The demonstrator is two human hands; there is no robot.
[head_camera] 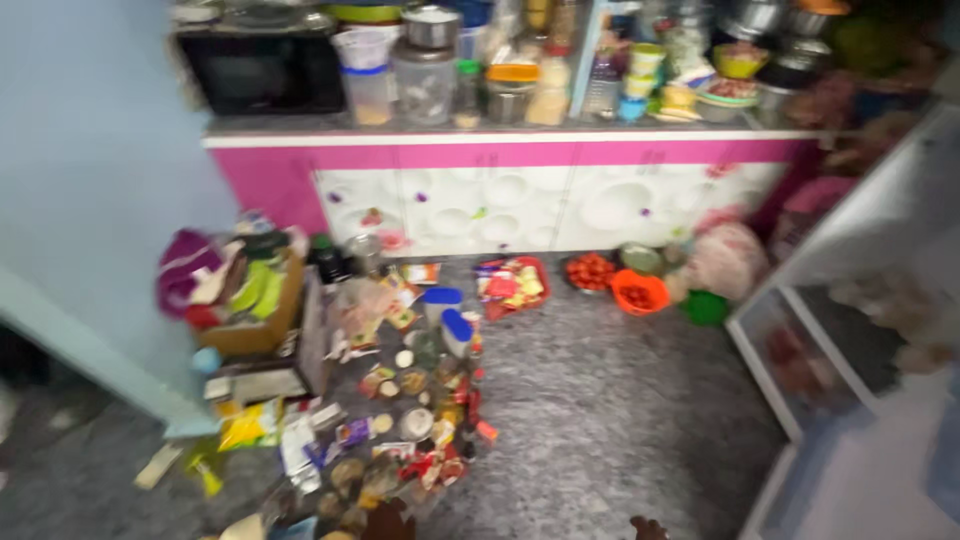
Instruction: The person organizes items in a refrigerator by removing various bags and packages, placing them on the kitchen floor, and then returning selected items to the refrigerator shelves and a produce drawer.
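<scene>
head view, blurred throughout. two dark fingertips only show at the bottom edge: the left hand point(388, 520) at about 6 o'clock, touching or just above the near end of a heap of packets point(400, 440), and the right hand point(648, 526) a little toward 5 o'clock, over bare grey floor point(620, 400). too little of either hand shows to tell whether it is spread, closed or pinching anything. the heap lies left of centre, running from 6 o'clock up toward the middle: small jars, round lids, red and yellow sachets, a white tub with a blue lid point(456, 330). at 9 o'clock a cardboard box point(262, 318) holds cloth and green items, with a purple cloth point(182, 270) at its left side, against a pale blue wall point(90, 180). near the middle, at the foot of the cabinet, sits a red tray point(512, 285) of packets; to its right, toward 2 o'clock, a bowl of tomatoes point(590, 271), an orange bowl point(640, 294) just beside it, a green bowl point(706, 307) and a pink sack point(725, 260). a pink and white cabinet point(520, 195) spans 12 o'clock; on its top stand a black microwave point(262, 72) at 11 o'clock, clear containers point(425, 80) and steel pots point(790, 30) toward 1 o'clock. a white shelf frame point(860, 330) occupies 3 to 4 o'clock.
</scene>
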